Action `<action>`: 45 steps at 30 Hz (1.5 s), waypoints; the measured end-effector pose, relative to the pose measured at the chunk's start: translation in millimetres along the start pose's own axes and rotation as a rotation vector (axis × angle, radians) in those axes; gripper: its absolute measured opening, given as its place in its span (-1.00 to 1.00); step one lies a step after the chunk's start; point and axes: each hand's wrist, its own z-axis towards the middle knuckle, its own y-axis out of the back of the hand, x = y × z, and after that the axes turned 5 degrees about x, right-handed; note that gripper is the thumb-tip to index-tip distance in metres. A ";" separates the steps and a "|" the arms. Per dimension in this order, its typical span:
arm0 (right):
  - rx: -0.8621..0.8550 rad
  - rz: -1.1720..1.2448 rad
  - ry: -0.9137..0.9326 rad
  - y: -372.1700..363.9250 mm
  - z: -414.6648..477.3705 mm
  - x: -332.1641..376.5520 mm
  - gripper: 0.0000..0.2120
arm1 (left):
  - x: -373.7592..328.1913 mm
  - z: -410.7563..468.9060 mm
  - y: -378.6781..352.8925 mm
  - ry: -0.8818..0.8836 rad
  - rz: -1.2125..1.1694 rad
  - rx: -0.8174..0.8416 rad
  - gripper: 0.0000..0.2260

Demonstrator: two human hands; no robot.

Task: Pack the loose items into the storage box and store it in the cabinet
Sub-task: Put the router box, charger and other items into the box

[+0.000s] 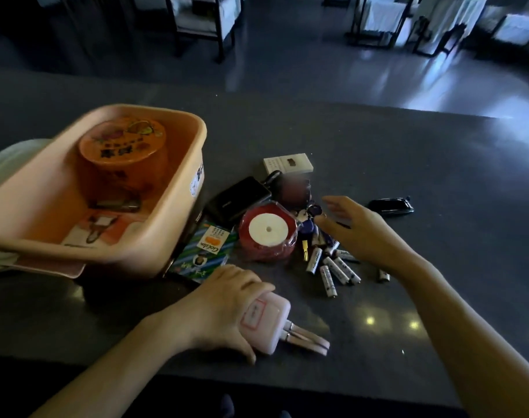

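A pink storage box [178, 236] stands on the dark counter at the left. Inside it are an orange round tin [123, 152], a small metal item and a printed card. My left hand [224, 300] grips a pink power bank [267, 322] with pink cables near the front edge. My right hand [356, 227] hovers with relaxed fingers over a bunch of keys [310, 218] and several white batteries [332, 267]. Between them lie a red ribbon spool [267, 235], a green and white packet [204, 251], a black wallet-like case [239, 197], a white pack [288, 165] and a black car key [391, 206].
A pale lid [13, 158] lies behind and under the box at the left. The counter's far edge [377, 108] runs across the frame; beyond it are a shiny floor and chairs [203, 22].
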 end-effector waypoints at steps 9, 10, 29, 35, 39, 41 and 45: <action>0.128 -0.092 0.058 -19.4 8.9 16.9 -0.18 | -13.7 -17.7 26.1 0.036 -0.031 -0.066 -0.23; 0.161 -0.080 0.063 -24.4 11.9 20.2 -0.11 | -15.0 -24.1 33.4 0.038 -0.037 -0.095 -0.22; 0.177 -0.187 0.114 -69.0 39.3 26.5 0.16 | -2.7 -91.6 89.1 0.164 -0.093 -0.241 -0.15; 0.087 -0.014 0.126 -35.2 41.8 50.1 0.14 | -7.8 -91.6 91.9 0.152 -0.079 -0.295 -0.18; 0.068 0.076 0.168 -7.0 45.9 81.5 0.16 | -10.6 -95.5 98.6 0.149 -0.058 -0.344 -0.21; 0.059 0.112 0.191 3.8 47.2 99.8 0.18 | -9.8 -98.3 104.0 0.140 -0.042 -0.354 -0.21; 0.037 0.164 0.244 15.7 50.7 136.6 0.19 | 5.0 -109.0 123.2 0.119 -0.050 -0.385 -0.20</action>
